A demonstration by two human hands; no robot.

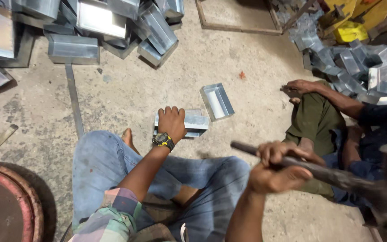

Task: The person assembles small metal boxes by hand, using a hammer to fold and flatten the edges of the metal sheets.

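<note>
While the left hand (172, 122) lies flat, fingers spread, on a shiny metal box (189, 122), bare floor (126, 94) lies around. Right hand (277, 169) fingers wrap a dark hammer (332, 175) — smooth handle, heavy head.

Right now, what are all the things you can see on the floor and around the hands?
Small metal box: one, grey, under left hand.
Open metal tray: one, silvery, floor beyond the box.
Metal box piles: many, silvery, top left; more top right.
Metal strip: one, grey, floor left.
Round drum: one, reddish-brown, bottom left.
Co-worker: one, olive trousers, seated right.
Hammer: one, dark, in right hand.
Left hand: on box.
Right hand: gripping handle.
</note>
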